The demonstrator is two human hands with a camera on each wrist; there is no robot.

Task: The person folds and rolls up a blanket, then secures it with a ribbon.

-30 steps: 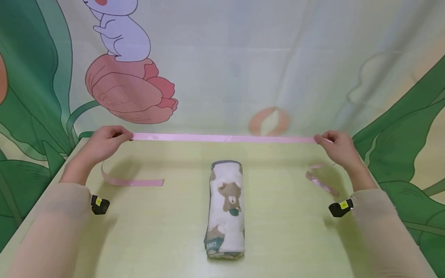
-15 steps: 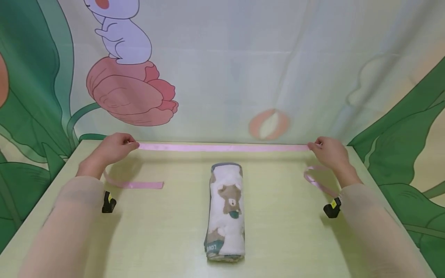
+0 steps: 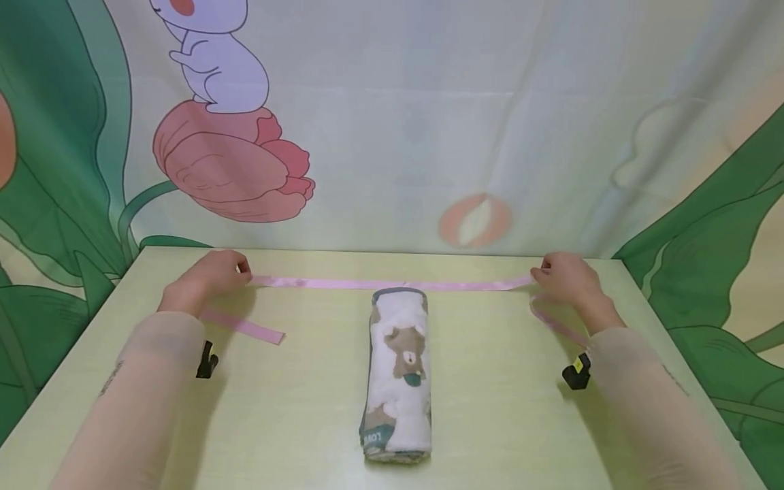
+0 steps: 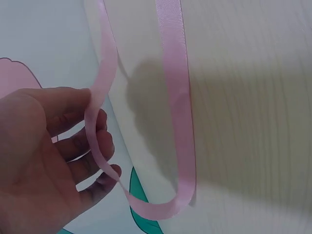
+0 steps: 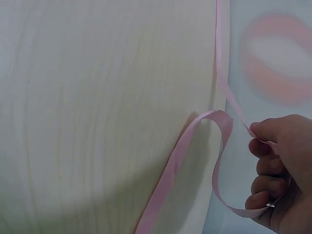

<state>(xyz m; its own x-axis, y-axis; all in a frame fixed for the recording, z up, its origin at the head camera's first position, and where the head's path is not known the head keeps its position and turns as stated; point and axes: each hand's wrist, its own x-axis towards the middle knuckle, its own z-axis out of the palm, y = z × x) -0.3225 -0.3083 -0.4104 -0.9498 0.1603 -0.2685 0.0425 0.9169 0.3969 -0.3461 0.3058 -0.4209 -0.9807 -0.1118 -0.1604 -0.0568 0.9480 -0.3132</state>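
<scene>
A pink ribbon [image 3: 343,284] runs across the far part of the table, just behind the top end of a rolled towel [image 3: 398,374] with brown bears on white. My left hand [image 3: 220,274] pinches the ribbon between thumb and finger on the left; in the left wrist view its loose tail [image 4: 181,117] loops down onto the tabletop. On the right, my right hand [image 3: 566,275] pinches the ribbon too, with the fingers curled. The right tail [image 5: 168,180] bends in a loop below that hand in the right wrist view. Neither hand touches the towel.
The pale yellow-green table [image 3: 294,408] ends at a back edge close behind both hands. A printed curtain [image 3: 380,136] with a rabbit, a flower and leaves hangs behind it. A small black wrist device [image 3: 577,373] sits by the right sleeve.
Both hands have come down and nearer, moving slightly inward. The ribbon between them has dropped from above the table's back edge to beside the towel's far end. The towel stays put.
</scene>
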